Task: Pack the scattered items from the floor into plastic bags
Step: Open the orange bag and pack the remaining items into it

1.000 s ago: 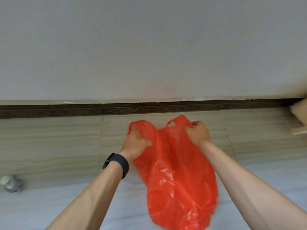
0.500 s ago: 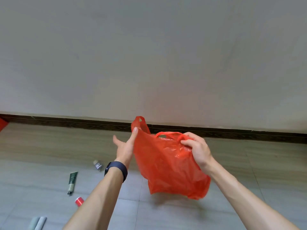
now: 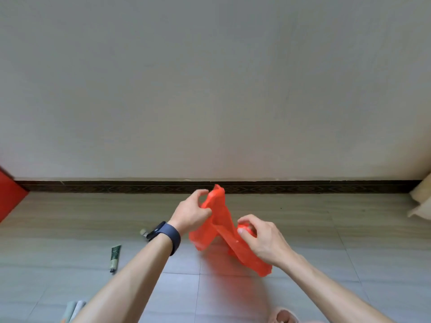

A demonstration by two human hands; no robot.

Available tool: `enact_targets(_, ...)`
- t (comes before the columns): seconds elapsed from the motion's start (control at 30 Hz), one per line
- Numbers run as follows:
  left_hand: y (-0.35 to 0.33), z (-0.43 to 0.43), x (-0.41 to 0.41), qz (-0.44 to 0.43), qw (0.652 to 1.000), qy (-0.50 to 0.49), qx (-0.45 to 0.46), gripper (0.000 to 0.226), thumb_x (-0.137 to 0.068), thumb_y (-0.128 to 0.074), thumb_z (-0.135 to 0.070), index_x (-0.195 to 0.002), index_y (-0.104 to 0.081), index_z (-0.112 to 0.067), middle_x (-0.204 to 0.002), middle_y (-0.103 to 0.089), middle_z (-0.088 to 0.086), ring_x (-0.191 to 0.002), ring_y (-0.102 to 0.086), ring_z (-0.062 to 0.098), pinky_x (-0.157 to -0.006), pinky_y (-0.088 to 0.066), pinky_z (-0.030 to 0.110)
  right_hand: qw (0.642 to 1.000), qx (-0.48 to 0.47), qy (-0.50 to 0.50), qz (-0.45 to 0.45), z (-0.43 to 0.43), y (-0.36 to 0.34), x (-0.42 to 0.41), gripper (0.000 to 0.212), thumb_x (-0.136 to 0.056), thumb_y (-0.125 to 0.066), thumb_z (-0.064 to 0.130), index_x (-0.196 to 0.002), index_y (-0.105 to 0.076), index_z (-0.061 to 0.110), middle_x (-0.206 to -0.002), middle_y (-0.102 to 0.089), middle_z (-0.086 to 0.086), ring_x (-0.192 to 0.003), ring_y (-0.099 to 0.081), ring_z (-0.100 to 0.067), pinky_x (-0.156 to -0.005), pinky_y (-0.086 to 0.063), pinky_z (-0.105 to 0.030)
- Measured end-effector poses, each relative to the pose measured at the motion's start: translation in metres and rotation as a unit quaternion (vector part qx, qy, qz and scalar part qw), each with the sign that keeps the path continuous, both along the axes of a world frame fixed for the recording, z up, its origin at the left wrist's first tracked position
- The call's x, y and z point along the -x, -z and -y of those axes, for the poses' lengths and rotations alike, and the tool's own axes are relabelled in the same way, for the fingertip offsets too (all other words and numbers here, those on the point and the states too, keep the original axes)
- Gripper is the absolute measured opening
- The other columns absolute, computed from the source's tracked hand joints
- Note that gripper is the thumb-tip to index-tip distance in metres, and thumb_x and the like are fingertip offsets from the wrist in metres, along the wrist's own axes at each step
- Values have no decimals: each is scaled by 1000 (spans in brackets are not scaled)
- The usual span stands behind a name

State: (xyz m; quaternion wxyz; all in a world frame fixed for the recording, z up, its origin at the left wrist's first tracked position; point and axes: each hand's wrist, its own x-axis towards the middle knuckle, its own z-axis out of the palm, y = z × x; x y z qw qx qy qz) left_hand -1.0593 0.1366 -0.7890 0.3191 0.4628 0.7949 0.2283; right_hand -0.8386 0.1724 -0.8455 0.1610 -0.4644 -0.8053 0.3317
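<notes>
The red plastic bag (image 3: 220, 220) hangs twisted in the air just below the middle of the frame, above the floor and not yet opened out. The left hand (image 3: 192, 213) grips a bunched fold near the bag's top with curled fingers. The right hand (image 3: 261, 241) pinches the film lower and to the right, between thumb and fingertips. The step seems to be finding the mouth and spreading it. It should go best by rubbing the two layers apart at the rim, then drawing the hands away from each other so the twist falls out, gently, since thin film tears easily. Whether either hand has a handle loop is hard to tell through the folds. A plain pale wall (image 3: 210, 78) fills the upper half, with the grey tiled floor (image 3: 349, 252) below and a dark patterned skirting board (image 3: 116, 186) between them. At lower left lie a green tube (image 3: 115, 255), two pale tubes (image 3: 74, 310) at the bottom edge, and a small item (image 3: 144, 233) beside the left wrist, all waiting to be packed.
</notes>
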Motion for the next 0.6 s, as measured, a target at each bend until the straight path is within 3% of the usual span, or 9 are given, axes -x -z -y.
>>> enact_targets(0.1,3,23,1,-91,991,39,88,98,-66,-65,-55,-151,-23,-31,-106,-69,5,-98,-65,24,-83,-53,32,992,40,83,-86,-2,0,0,10,-96,-56,31,-103,-62,34,-74,-65,8,-68,-66,-9,-71,-51,-29)
enact_targets(0.17,5,35,6,-100,990,20,100,108,-64,-61,-67,-154,-15,-28,-111,-69,6,-105,-63,27,-86,-51,34,980,65,128,-134,-6,-4,-2,14,-99,-52,22,-108,-58,29,-80,-68,4,-61,-67,-12,-62,-52,-25)
enact_targets(0.23,6,42,9,-90,995,-20,50,95,-74,-60,-55,-154,-18,-26,-103,-71,5,-102,-64,27,-85,-50,32,974,76,149,-152,-11,-6,-6,17,-99,-48,15,-110,-55,26,-91,-70,6,-57,-67,-12,-55,-47,-15)
enact_targets(0.3,5,46,13,-80,996,-36,11,75,-84,-58,-31,-151,-26,-23,-91,-72,-3,-93,-65,22,-77,-46,26,968,92,163,-167,-14,-8,-10,22,-98,-44,8,-107,-55,25,-96,-70,7,-58,-68,-11,-53,-44,-15)
enact_targets(0.37,3,49,15,-47,998,-13,28,67,-84,-58,-14,-146,-34,-22,-83,-70,-5,-81,-64,17,-72,-46,24,958,112,183,-189,-15,-10,-15,28,-94,-42,0,-103,-56,23,-95,-70,4,-61,-68,-11,-54,-44,-19)
enact_targets(0.43,-2,51,14,46,996,9,81,61,-83,-55,-3,-138,-44,-26,-83,-67,-1,-68,-64,16,-64,-52,28,952,115,214,-186,-16,-9,-22,26,-92,-47,-1,-100,-58,21,-93,-69,1,-75,-66,-14,-64,-44,-25)
enact_targets(0.47,-1,51,12,78,991,22,105,55,-84,-49,2,-130,-53,-28,-83,-65,1,-60,-63,16,-56,-52,28,954,102,227,-169,-15,-8,-27,22,-92,-51,2,-100,-58,21,-95,-68,1,-86,-64,-17,-71,-43,-27)
enact_targets(0.53,1,51,9,83,989,41,112,53,-82,-35,7,-99,-74,-25,-76,-60,1,-44,-51,11,-41,-34,23,968,40,213,-123,-13,-4,-38,22,-95,-52,9,-107,-60,26,-100,-65,0,-96,-59,-19,-79,-39,-28)
enact_targets(0.6,3,51,7,63,994,14,86,54,-76,-32,6,-74,-79,-22,-66,-60,0,-44,-44,13,-42,-25,22,986,-30,155,-59,-8,6,-48,28,-98,-49,15,-112,-64,33,-102,-60,2,-93,-58,-18,-80,-39,-28)
